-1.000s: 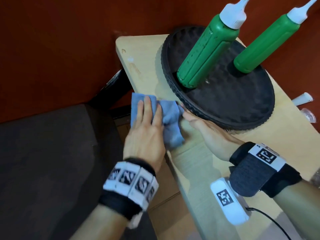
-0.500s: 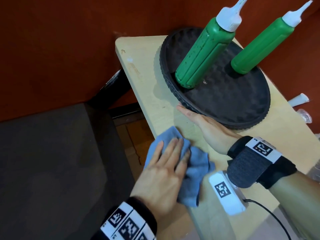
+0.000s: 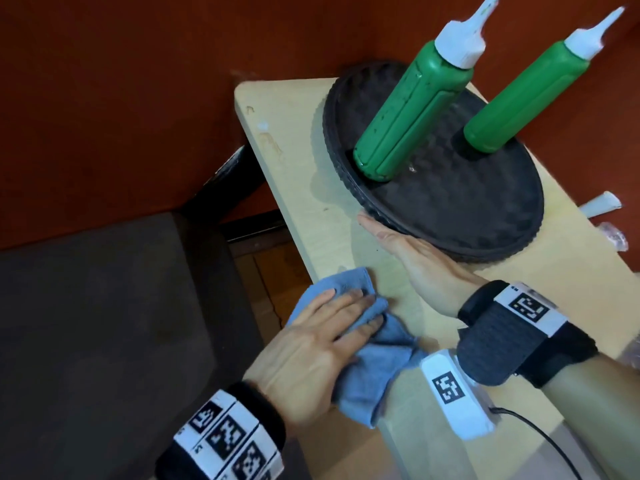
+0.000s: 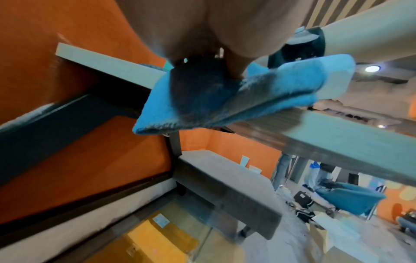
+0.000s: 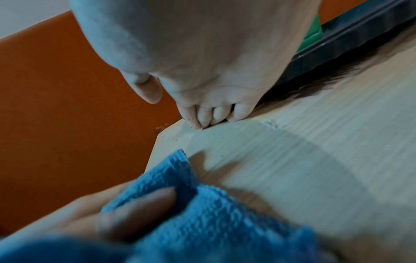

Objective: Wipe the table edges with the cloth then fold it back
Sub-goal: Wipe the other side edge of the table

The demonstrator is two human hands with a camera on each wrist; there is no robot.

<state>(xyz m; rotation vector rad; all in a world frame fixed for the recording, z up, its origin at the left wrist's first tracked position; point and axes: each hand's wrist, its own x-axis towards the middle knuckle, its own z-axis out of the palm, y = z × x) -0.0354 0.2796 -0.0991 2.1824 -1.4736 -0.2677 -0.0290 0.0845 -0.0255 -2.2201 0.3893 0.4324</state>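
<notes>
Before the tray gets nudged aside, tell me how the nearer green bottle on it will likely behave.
The nearer green bottle is tall and narrow, standing unsupported on the black tray, so it probably tips easily if jolted. Its round body would likely roll once down. It looks like plastic, so probably not fragile. The right hand rests open against the tray's rim.

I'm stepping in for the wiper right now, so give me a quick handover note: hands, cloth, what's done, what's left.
Left hand: flat, fingers straight, pressing the blue cloth onto the near left edge of the table; the cloth drapes over that edge.
Right hand: open, resting flat on the tabletop against the rim of the black tray, which carries two green bottles.
Done: wiping of the left edge is under way.
Left: I cannot tell which other edges have been wiped; finish them, then fold the cloth, which is bunched, not folded, and set it back.
</notes>
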